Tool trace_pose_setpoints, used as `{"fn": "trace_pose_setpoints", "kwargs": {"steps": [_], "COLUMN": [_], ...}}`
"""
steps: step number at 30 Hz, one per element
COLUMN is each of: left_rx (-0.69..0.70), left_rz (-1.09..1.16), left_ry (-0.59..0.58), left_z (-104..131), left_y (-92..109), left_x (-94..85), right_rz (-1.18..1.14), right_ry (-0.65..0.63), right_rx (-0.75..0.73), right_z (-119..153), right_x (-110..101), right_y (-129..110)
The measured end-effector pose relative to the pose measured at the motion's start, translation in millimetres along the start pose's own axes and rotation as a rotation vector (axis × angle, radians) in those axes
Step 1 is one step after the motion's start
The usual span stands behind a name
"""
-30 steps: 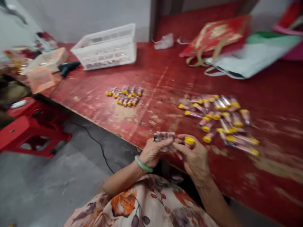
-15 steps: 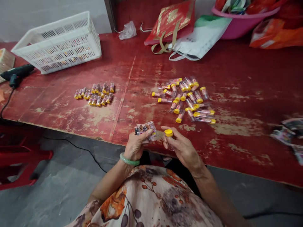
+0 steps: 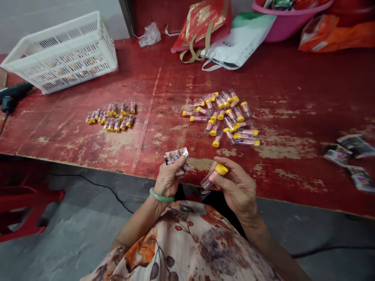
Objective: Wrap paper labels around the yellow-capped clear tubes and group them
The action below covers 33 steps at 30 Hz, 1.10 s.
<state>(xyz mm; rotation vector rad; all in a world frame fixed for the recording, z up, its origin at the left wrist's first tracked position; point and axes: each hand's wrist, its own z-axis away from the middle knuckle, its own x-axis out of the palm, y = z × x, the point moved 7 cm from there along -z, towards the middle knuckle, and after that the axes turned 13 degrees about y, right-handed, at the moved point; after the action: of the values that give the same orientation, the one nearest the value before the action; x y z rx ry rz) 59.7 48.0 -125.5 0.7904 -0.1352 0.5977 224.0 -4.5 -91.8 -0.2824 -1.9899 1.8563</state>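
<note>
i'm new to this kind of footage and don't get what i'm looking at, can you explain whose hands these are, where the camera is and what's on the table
There is no machine here: these are a person's own bare hands. All the pictures come from one camera worn on that person's head, looking forward and down. The left hand holds flat printed packets; the right hand holds a clear tube with a yellow cap. On the worn red table lie a loose group of similar tubes and, further left, a cluster of short yellow-ended pieces. Behind stand a white basket and bags.
</note>
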Motion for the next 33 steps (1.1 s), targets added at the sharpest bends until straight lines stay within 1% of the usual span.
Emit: {"fn": "trace_pose_setpoints", "kwargs": {"steps": [3, 7, 10, 13, 15, 16, 18, 20, 21, 24, 26, 28, 29, 30, 31, 33], "left_rx": [-0.031, -0.085, -0.148, -0.169, -0.141, -0.121, -0.085, -0.07, -0.059, -0.01, 0.016, 0.031, 0.04, 0.049, 0.053, 0.04], "left_rz": [0.008, 0.042, 0.056, 0.088, 0.095, 0.089, 0.065, 0.039, 0.033, 0.019, 0.02, 0.031, 0.038, 0.043, 0.043, 0.027], "left_ry": [-0.031, -0.056, -0.032, 0.0, -0.01, -0.025, -0.054, -0.05, -0.036, 0.0, -0.025, -0.083, -0.108, -0.122, -0.128, -0.134], "left_z": [-2, -2, 1, 4, 5, 5, 5, 4, 4, 7, 10, 13, 13, 13, 12, 10], "left_y": [-7, -13, -15, -15, -15, -15, -16, -17, -17, -15, -14, -14, -13, -12, -11, -10], "left_x": [-1.4, -0.3, 1.2, 2.0, 3.2, 3.9, 5.0, 4.0, 2.8, 0.7, 2.7, 6.1, 7.0, 6.8, 5.8, 3.5], "right_rz": [-0.091, -0.066, 0.001, 0.131, 0.193, 0.195, 0.171, 0.167, 0.194, 0.334, 0.394, 0.392, 0.38, 0.366, 0.355, 0.338], "right_ry": [0.057, 0.084, 0.111, 0.145, 0.156, 0.155, 0.142, 0.156, 0.175, 0.228, 0.236, 0.238, 0.218, 0.164, 0.075, -0.11], "right_rx": [-0.013, -0.122, -0.242, -0.421, -0.517, -0.538, -0.522, -0.532, -0.564, -0.724, -0.798, -0.846, -0.862, -0.868, -0.848, -0.734], "right_z": [2, 5, 7, 12, 17, 18, 19, 20, 22, 27, 28, 26, 25, 22, 19, 11], "right_x": [4, 10, 10, 11, 13, 15, 17, 18, 17, 18, 21, 22, 22, 24, 27, 31], "right_y": [-6, -12, -16, -21, -24, -24, -21, -16, -15, -12, -9, -10, -11, -13, -13, -12]}}
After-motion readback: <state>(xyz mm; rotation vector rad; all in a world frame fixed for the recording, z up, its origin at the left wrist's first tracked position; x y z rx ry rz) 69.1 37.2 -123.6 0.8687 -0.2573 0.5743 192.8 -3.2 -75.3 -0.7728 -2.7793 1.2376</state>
